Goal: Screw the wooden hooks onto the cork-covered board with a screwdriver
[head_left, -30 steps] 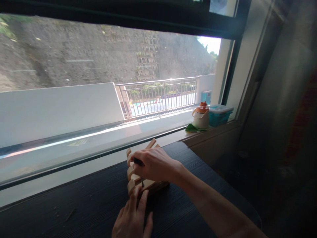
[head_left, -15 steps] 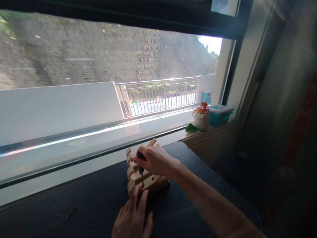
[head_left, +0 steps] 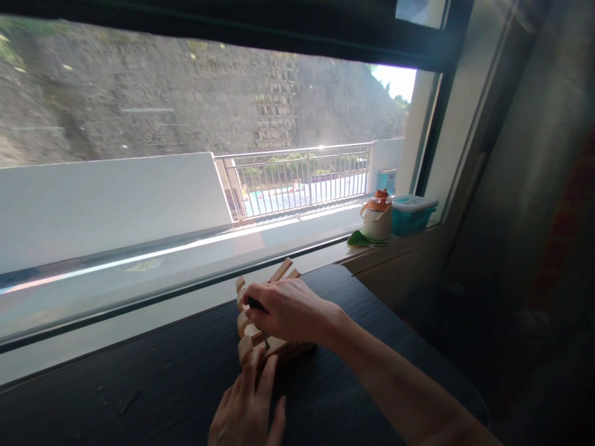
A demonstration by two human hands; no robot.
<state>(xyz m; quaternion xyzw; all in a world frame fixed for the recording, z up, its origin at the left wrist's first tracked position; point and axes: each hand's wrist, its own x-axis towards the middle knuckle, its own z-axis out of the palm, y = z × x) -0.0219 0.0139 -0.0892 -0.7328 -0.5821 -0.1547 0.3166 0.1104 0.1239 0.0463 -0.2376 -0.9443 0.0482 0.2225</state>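
A pale wooden piece with curved, finger-like ends and slats (head_left: 245, 348) lies on the dark table. My right hand (head_left: 290, 310) is closed around the dark handle of a screwdriver (head_left: 266, 339), whose shaft slants down to the wood's near edge. Most of the handle and much of the wood are hidden under that hand. My left hand (head_left: 246, 399) rests in front, fingers stretched out and thumb apart. Its fingertips touch the near edge of the wood beside the screwdriver tip.
Beyond the dark table (head_left: 153, 378) runs a window sill. A cream bottle with an orange top (head_left: 376, 222), a teal box with a clear lid (head_left: 413, 215) and a green leaf-shaped item (head_left: 360, 240) stand there. Small debris (head_left: 130, 401) lies at the left.
My right hand has tilted and shifted slightly left and lower, turning the screwdriver handle and covering more of the wood. My left hand has hardly moved.
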